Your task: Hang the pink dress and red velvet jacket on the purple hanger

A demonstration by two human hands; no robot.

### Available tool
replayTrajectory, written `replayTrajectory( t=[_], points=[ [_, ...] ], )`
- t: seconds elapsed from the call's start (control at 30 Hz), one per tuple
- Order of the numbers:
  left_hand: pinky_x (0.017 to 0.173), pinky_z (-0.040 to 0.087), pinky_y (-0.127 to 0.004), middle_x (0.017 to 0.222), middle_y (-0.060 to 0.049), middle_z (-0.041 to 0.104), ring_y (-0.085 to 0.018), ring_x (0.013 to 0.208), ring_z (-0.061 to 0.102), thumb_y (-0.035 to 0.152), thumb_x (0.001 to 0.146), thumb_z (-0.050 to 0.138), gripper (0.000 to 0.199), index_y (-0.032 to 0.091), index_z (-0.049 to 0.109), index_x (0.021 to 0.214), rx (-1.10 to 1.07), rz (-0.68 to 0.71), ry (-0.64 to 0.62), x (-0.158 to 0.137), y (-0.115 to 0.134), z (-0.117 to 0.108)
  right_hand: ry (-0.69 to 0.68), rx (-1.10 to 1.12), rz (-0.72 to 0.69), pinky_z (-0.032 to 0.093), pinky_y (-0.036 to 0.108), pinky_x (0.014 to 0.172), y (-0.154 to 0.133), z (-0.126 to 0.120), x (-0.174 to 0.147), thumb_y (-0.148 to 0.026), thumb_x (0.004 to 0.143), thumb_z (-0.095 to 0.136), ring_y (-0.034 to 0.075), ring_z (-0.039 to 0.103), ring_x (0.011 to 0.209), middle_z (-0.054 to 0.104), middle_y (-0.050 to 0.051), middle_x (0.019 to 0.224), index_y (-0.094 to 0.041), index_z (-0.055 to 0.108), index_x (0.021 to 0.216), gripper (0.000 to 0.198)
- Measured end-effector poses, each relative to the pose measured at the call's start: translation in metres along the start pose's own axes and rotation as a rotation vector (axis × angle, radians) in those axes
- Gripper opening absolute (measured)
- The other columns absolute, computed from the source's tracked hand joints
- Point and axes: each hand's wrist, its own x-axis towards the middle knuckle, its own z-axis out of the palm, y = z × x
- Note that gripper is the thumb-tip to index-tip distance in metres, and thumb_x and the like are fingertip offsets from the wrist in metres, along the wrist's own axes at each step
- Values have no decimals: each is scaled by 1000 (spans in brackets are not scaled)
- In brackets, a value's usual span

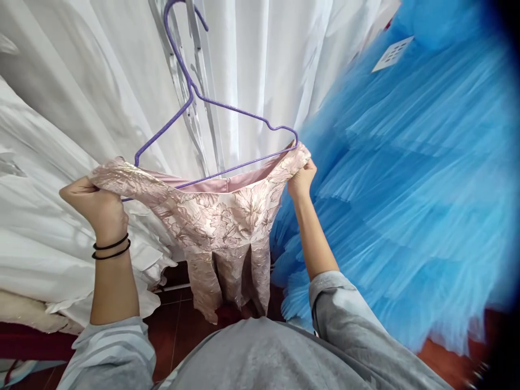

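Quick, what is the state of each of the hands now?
Left hand: closed, holding the left shoulder of the pink dress.
Right hand: closed, pinching the dress's right shoulder at the purple hanger.

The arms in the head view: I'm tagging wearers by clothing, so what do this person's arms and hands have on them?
Both hands are bare. The left hand has two thin black bands round the wrist. The right hand wears nothing on wrist or fingers. Both forearms are bare, with loose grey sleeves pushed up towards the elbows; the left one shows faint stripes.
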Motion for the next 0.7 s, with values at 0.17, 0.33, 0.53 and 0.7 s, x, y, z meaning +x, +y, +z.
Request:
replayTrajectory(
  t=[0.17, 0.33, 0.53, 0.7],
  points=[
    [54, 27, -23, 58, 4, 16, -6, 61, 22, 24, 60, 68, 44, 18, 27, 46, 74, 95, -11, 11, -3, -4, -66, -32, 11, 56, 37, 91, -15, 9, 30, -60, 78, 65, 23, 66, 111, 70, 11, 113, -21, 69, 109, 50],
    [50, 19, -22, 55, 5, 19, -6, 60, 22, 25, 63, 68, 37, 17, 35, 48, 135, 68, -63, 15, -10, -12, -369, 50, 13, 58, 35, 85, -30, 7, 29, -57, 66, 80, 22, 68, 104, 73, 6, 101, -23, 73, 90, 43],
    [48, 18, -21, 51, 6, 25, -6, 58, 25, 23, 66, 71, 30, 14, 47, 51, 180, 76, -157, 21, -17, -21, -672, -130, -34, 55, 27, 61, -58, 1, 48, -49, 54, 89, 18, 67, 74, 66, 0, 64, -17, 70, 63, 39],
    [47, 16, -22, 46, 5, 26, -7, 57, 24, 24, 68, 71, 34, 14, 46, 46, 294, 11, -275, 30, -2, -29, -912, -256, -53, 46, 21, 49, -92, 14, 58, -45, 53, 92, 10, 55, 55, 59, -1, 56, -14, 68, 59, 39]
  ],
)
